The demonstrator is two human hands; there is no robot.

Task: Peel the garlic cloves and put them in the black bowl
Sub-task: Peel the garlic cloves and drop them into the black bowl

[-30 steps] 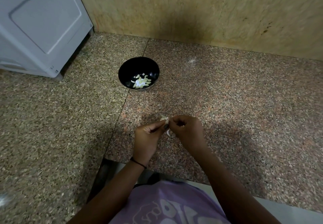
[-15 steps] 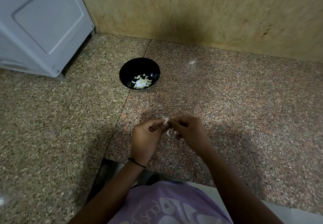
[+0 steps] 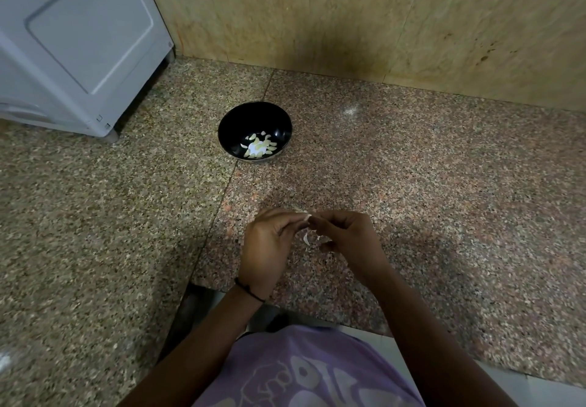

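**A:** What is standing at the far left?

**B:** A grey appliance [image 3: 79, 41], at about ten o'clock from the black bowl [image 3: 250, 121]. The bowl is sitting on the speckled counter [image 3: 444, 200].

**A:** And inside the bowl?

**B:** Pale, yellowish-white peeled cloves [image 3: 260, 148] are lying heaped in the bottom.

**A:** Where are the hands working?

**B:** At about five o'clock from the bowl, well apart from it. The left hand [image 3: 269, 245] is curling its fingers and pinching a small whitish garlic clove [image 3: 307, 217] at its fingertips. The right hand [image 3: 345, 238] is pinching the same clove from the three o'clock side, fingers curled too. A thin white curl of skin [image 3: 307, 238] is hanging from the clove at six o'clock.
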